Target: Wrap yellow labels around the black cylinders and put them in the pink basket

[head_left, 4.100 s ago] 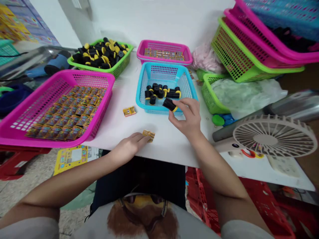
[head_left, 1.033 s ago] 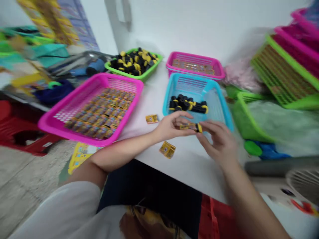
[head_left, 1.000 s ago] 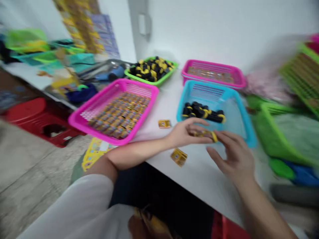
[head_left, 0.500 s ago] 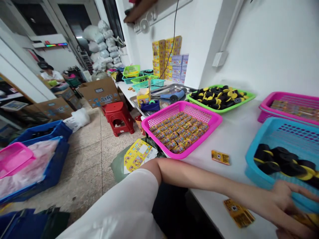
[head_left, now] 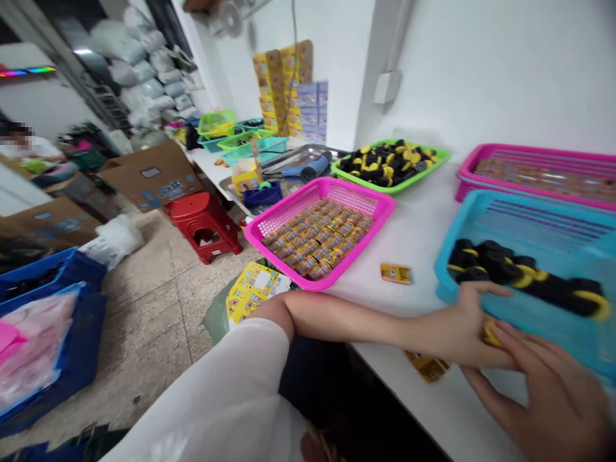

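My left hand [head_left: 457, 330] reaches over the table's front edge by the blue basket [head_left: 447, 282]. Its index finger sticks out over the basket rim while the lower fingers curl. Opposite it, my right hand [head_left: 548, 398] meets it with bent fingers. Between the two hands sits a small yellow printed piece [head_left: 489, 332], mostly hidden by the fingers and blurred. Inside the blue basket lie several black-and-yellow rolls [head_left: 522, 273]. A stack of yellow printed labels [head_left: 428, 367] is partly covered by my left forearm; another label stack [head_left: 395, 273] lies farther back.
A pink basket [head_left: 320, 282] holds rows of small printed cylinders [head_left: 320, 240]. Behind it are a green basket [head_left: 392, 187] of black-and-yellow pieces and a blue tape dispenser [head_left: 262, 194]. Another pink basket [head_left: 481, 154] stands back right. A red stool [head_left: 199, 215] is on the floor; a person sits far left.
The view has swung right and down. Both hands appear farther inside the picture, and my right hand now shows clearly against my left with the yellow piece between them.
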Demonstrator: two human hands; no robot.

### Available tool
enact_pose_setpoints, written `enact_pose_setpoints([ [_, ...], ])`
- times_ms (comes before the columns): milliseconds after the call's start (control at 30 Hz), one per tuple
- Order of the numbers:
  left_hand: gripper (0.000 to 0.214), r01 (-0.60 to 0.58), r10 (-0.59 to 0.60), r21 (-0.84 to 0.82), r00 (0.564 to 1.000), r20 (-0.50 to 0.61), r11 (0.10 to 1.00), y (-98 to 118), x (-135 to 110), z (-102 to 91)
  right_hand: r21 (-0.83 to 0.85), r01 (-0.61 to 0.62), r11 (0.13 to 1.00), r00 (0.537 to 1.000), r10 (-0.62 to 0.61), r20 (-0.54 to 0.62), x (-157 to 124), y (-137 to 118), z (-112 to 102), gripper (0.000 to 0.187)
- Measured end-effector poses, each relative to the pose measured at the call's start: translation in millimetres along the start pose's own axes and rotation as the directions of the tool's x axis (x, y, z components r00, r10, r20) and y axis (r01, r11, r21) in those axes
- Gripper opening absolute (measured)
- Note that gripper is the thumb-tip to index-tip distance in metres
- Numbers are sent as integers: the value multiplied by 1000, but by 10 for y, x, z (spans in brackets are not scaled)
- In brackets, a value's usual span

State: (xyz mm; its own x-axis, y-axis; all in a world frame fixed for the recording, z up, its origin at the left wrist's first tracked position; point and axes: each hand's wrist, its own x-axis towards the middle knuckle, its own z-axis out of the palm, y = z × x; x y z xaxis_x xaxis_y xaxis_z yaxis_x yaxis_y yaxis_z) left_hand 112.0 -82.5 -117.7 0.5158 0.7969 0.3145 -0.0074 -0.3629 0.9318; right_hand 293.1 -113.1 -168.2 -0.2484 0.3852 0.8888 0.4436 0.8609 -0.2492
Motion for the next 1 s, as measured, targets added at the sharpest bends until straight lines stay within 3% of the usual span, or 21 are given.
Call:
enact_pose_setpoints([
  [67, 85, 6, -4, -49, 999, 44, 999, -37, -42, -26, -58, -35, 998, 999, 37, 21, 303, -290, 140, 38],
  [167, 94, -10, 40, -181, 985, 166, 983, -210, -51, 94, -205, -96, 974, 993, 109, 51, 328, -493, 172, 40],
  [333, 91, -10, 85, -265, 957, 275, 964, -316, -39, 245, -417, 139, 898, 989, -106, 102, 2, -406, -135, 50],
  [500, 82, -48, 135, -280, 945, 299, 959, -202, -57, 169, -372, 114, 921, 985, -56, 164, -44, -367, -251, 57],
  [667, 82, 42, 139, -318, 840, 524, 947, -157, -17, 79, -308, 148, 940, 979, -95, 178, -16, -372, -225, 47],
  [767, 86, 44, 161, -313, 783, 601, 949, -135, 40, 49, -245, 161, 956, 980, -125, 153, -26, -355, -231, 49],
  [833, 82, -37, 197, -289, 814, 546, 957, -86, 43, 41, -258, 176, 950, 980, -145, 134, -28, -338, -247, 52],
  [933, 60, -165, 189, -109, 941, 282, 980, 84, -84, 5, -353, 203, 913, 979, -179, 100, -23, -313, -274, 58],
  [1000, 43, -195, 181, 81, 972, 153, 977, 272, -258, -69, -403, 198, 894, 980, -183, 75, -21, -307, -283, 61],
])
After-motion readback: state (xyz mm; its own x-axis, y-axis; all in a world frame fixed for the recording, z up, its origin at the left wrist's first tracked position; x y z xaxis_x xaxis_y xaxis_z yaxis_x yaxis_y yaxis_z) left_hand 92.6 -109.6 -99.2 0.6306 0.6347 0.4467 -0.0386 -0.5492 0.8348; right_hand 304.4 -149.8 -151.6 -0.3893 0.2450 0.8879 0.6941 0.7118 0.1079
